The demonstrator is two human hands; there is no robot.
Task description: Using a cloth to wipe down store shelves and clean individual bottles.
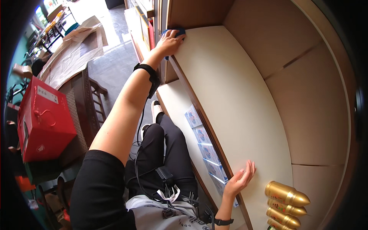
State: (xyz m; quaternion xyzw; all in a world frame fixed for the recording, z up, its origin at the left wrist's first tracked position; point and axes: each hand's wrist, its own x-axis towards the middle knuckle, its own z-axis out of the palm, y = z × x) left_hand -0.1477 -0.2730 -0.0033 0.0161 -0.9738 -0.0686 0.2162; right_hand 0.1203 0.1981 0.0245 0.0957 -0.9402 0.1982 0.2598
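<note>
My left hand (169,44) reaches to the far end of a cream-coloured shelf (226,88), pressing a dark blue cloth (179,32) against the corner by the cabinet's upright. Parts of the cloth stick out past the fingers and below the shelf edge. At the near end, my right hand (240,180) hovers over or rests lightly on the shelf's front edge, fingers stretched and nothing in them; whether it touches, I cannot tell. Closest to it stand several gold bullet-shaped bottles (286,194) in a row on the shelf.
Several blue-and-white boxes (210,152) line a lower shelf. Brown panels (306,96) back the cabinet. On my left, a red gift bag (48,119) sits on a dark wooden seat (80,99), and a paper sheet (73,50) lies beyond. Black cables (140,153) hang by my legs.
</note>
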